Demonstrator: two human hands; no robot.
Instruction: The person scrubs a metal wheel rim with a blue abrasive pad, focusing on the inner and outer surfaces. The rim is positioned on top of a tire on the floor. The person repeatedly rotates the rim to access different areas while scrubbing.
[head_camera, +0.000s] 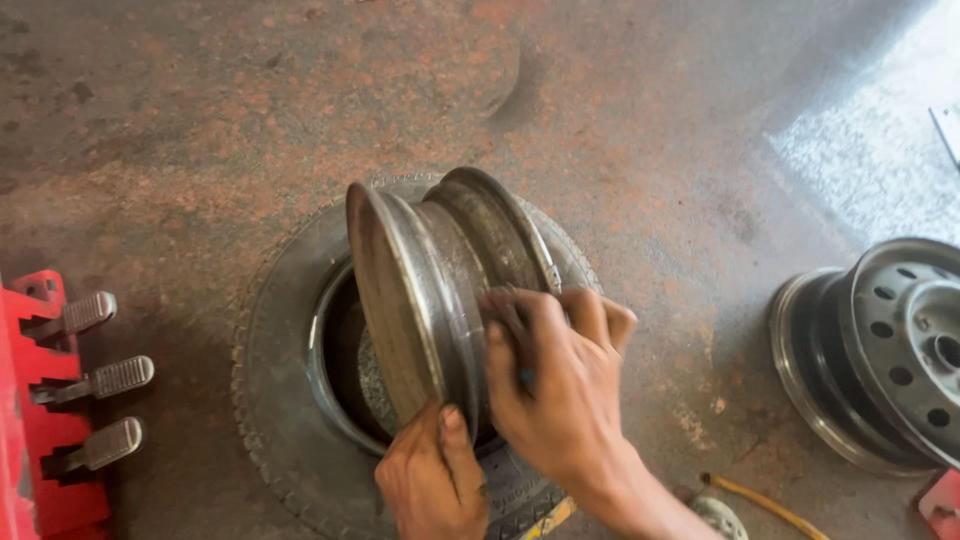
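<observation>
A worn steel wheel rim (430, 270) stands on edge, tilted, inside the opening of a black tyre (275, 400) that lies flat on the floor. My left hand (430, 480) grips the rim's lower edge with the thumb up against the metal. My right hand (555, 385) is pressed on the rim's barrel, fingers curled over it, with something small and dark under the fingers that I cannot make out.
Another steel rim (885, 350) with round holes lies at the right. A red machine (30, 420) with three metal pedals (100, 380) stands at the left edge. A yellow hose (765, 500) runs along the stained concrete floor near my right arm.
</observation>
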